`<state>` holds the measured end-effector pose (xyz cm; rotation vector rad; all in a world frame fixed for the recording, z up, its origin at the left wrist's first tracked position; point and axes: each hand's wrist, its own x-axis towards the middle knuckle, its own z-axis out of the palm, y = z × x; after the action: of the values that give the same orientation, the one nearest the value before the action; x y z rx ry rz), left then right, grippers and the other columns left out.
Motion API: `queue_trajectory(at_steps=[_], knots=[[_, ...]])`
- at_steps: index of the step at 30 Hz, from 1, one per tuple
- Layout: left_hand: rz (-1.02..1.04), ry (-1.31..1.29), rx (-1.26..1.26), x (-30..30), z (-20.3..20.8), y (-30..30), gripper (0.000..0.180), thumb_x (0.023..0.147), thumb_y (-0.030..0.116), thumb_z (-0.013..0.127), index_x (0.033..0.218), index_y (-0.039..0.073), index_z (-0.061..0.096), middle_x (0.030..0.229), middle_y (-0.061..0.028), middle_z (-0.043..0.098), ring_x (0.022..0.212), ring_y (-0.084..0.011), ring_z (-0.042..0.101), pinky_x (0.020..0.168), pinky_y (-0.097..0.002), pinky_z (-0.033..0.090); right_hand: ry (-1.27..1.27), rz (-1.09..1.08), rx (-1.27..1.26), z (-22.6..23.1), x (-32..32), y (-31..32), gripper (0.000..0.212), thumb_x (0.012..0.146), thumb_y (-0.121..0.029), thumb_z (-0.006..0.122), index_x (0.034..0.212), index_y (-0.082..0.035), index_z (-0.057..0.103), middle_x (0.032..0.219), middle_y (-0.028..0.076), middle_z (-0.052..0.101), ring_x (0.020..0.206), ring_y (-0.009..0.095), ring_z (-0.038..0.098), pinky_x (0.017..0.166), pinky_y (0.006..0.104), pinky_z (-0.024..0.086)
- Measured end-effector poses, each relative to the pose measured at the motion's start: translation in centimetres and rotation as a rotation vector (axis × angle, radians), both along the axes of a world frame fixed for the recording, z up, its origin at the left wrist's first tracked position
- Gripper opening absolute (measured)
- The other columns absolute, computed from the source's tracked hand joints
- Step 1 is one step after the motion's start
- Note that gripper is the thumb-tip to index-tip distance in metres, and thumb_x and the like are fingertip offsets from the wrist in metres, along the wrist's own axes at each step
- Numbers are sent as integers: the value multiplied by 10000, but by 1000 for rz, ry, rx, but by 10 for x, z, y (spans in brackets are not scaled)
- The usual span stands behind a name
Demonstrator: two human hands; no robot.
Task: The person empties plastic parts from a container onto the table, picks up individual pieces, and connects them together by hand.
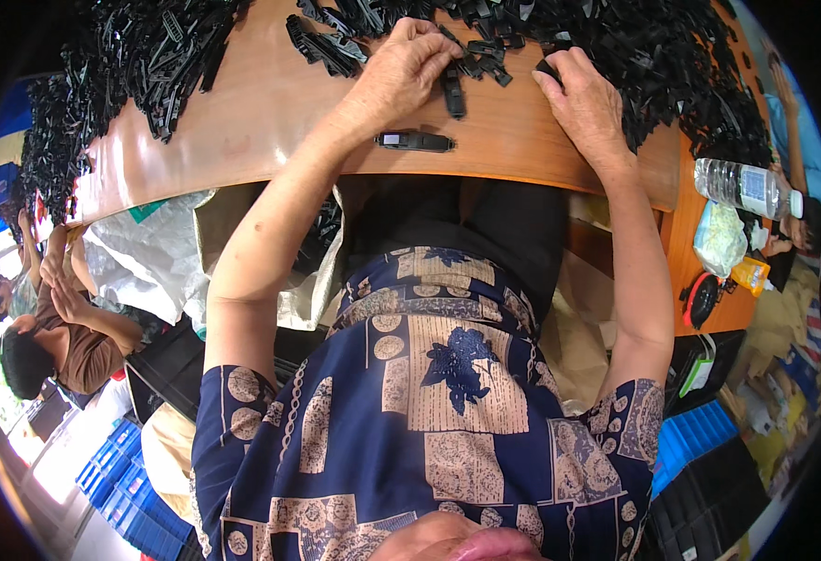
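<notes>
My left hand [405, 73] is at the far side of the wooden table, its fingers closed at a small black plastic part [448, 35] beside a loose cluster of similar black parts [485, 62]. To the right, my right hand [580, 98] curls its fingers over another black plastic part [548, 69], mostly hidden by the fingers, next to the large heap. A longer black plastic piece [454, 95] lies between my hands, pointing toward me. Nearer the table's front edge, a black plastic piece with a pale end [416, 141] lies crosswise.
Heaps of black plastic parts cover the table [270, 122] at the left [172, 65] and far right [672, 65]. A clear bottle [742, 186], a plastic bag [720, 239] and a round black-and-red object [703, 300] sit at right. Other people [83, 327] sit at left.
</notes>
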<state>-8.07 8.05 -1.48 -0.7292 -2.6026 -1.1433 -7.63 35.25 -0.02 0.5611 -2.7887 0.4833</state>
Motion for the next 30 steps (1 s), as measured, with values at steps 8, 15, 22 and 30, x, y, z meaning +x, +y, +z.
queue_trajectory(at_steps=[8, 15, 22, 30], knots=[[-135, 180, -395, 13, 22, -12, 301, 885, 105, 697, 1181, 145, 658, 1180, -112, 568, 1011, -327, 654, 831, -417, 563, -255, 45, -186, 20, 17, -6, 247, 941, -262, 690, 1003, -26, 654, 892, 138, 690, 832, 367, 678, 720, 442, 535], [-199, -16, -289, 29, 24, -26, 259, 880, 153, 712, 1110, 62, 634, 1011, -103, 607, 940, -339, 643, 792, -441, 527, -270, 292, -123, 32, 36, -37, 243, 921, -283, 707, 937, -61, 610, 743, 162, 667, 727, 369, 670, 634, 458, 518], [-201, -31, -192, 28, 12, -28, 221, 864, 198, 733, 1037, 69, 682, 1022, -66, 666, 940, -320, 677, 783, -427, 552, -343, 317, 67, 39, 33, -50, 237, 935, -256, 683, 932, -75, 530, 741, 150, 668, 738, 381, 678, 620, 487, 519], [-183, -64, -234, 29, 13, -26, 213, 864, 173, 730, 1050, 87, 670, 1013, -66, 672, 951, -320, 679, 781, -420, 554, -375, 264, -25, 26, 29, -67, 232, 936, -265, 678, 940, -75, 544, 743, 158, 665, 763, 397, 672, 645, 496, 520]])
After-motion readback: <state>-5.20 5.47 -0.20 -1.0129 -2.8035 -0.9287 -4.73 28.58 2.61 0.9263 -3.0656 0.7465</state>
